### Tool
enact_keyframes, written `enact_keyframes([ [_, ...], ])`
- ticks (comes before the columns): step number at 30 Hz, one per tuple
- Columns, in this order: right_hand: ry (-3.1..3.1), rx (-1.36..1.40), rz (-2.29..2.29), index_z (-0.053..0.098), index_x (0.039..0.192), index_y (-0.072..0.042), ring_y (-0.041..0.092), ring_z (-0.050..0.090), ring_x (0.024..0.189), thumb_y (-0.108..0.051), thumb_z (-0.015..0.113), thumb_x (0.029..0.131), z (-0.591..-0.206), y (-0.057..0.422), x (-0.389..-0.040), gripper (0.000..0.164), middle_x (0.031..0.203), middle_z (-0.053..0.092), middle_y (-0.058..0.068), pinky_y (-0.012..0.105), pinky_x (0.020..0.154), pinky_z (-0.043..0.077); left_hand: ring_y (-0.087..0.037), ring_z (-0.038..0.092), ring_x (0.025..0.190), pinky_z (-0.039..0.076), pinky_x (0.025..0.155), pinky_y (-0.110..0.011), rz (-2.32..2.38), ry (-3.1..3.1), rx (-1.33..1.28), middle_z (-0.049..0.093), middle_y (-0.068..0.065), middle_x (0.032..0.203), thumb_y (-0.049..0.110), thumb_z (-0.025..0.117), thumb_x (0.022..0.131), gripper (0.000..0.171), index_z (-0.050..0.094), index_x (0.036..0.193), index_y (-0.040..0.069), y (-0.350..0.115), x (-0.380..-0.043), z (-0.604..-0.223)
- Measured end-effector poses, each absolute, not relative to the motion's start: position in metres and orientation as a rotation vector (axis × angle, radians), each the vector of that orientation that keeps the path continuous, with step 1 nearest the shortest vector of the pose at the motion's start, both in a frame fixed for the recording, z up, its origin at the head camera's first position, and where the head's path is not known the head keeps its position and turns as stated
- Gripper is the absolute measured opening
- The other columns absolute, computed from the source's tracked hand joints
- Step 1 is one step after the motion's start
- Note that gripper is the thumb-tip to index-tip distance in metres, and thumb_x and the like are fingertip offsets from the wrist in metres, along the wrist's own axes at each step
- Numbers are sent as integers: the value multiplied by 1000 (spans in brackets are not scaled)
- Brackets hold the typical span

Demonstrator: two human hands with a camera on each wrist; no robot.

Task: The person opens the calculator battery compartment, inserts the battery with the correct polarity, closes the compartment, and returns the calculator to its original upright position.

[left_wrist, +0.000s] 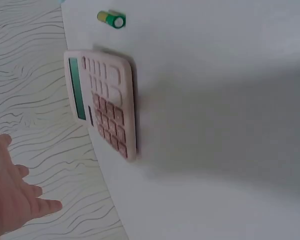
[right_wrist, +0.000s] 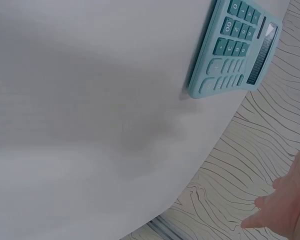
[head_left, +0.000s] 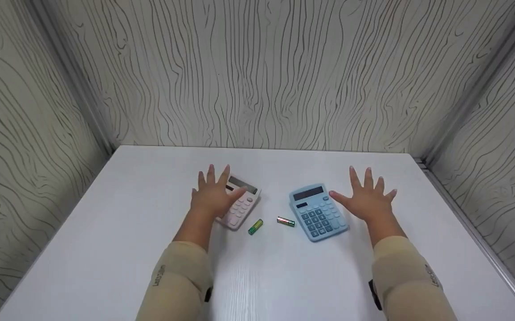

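My left hand [head_left: 213, 197] hovers with spread fingers over the pink calculator [head_left: 241, 206], covering its left part in the head view. On the other side my right hand [head_left: 369, 200] is spread too, its thumb overlapping the edge of the light blue calculator [head_left: 318, 212]. Neither hand holds anything. Between the calculators lie two small batteries: a green and yellow one [head_left: 255, 227] near the pink calculator, and another battery [head_left: 286, 221] with a reddish and green wrapper by the blue one. Both calculators lie tilted at angles, keys up. The left wrist view shows the pink calculator [left_wrist: 102, 102] whole.
A white table [head_left: 257, 276] carries all of these things. Panels with a wood-grain line pattern [head_left: 248, 76] rise behind it and at both sides. Beige sleeves [head_left: 181, 276] cover both forearms.
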State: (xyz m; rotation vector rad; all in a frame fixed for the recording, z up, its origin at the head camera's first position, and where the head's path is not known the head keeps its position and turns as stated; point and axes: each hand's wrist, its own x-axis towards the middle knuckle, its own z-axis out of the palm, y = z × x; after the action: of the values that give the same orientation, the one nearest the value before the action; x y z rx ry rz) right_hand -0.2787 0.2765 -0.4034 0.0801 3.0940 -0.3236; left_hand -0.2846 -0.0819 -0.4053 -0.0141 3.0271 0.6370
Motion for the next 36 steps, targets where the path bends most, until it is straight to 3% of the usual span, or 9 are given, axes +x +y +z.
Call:
enact_keyframes([
  [6,3055,114,-387,-5,146,-17,58,-7,127,-79,31,76,-412,274,-278,100,146,-11,30,74,89,-6,-36,4,138,21,102,-58,852,3021,-81,11,-11,152,69,43,81,81,20,146,28,-49,-279,-418],
  [15,2972,218,-463,-7,146,-14,56,-7,128,-74,34,81,-427,267,-274,97,146,-12,30,73,92,-1,-31,29,132,30,103,-46,1363,2855,-113,29,-12,145,50,52,87,67,31,142,18,-11,-269,-435],
  [23,2922,238,-562,-5,146,-11,56,-6,128,-68,39,84,-443,259,-271,95,146,-10,30,69,97,3,-27,43,122,39,96,-43,1629,2608,-179,45,-10,133,37,53,89,41,52,123,14,22,-255,-444],
  [27,2914,238,-573,-2,146,-9,56,-5,128,-63,40,87,-450,256,-270,90,146,-7,31,68,98,5,-22,54,105,45,86,-40,1629,2504,-220,57,-5,117,36,52,90,30,58,112,16,36,-248,-449],
  [31,2892,250,-587,0,146,-6,54,-2,129,-56,42,89,-455,252,-268,86,146,-3,31,66,99,7,-16,55,88,47,77,-35,1626,2380,-216,60,0,99,35,51,90,23,59,102,17,47,-242,-452],
  [36,2825,273,-677,0,145,-2,53,6,129,-53,41,91,-460,247,-264,85,145,6,32,62,102,14,-20,54,90,47,77,-35,1708,2172,-235,58,-5,100,34,50,91,21,57,100,17,56,-238,-454],
])
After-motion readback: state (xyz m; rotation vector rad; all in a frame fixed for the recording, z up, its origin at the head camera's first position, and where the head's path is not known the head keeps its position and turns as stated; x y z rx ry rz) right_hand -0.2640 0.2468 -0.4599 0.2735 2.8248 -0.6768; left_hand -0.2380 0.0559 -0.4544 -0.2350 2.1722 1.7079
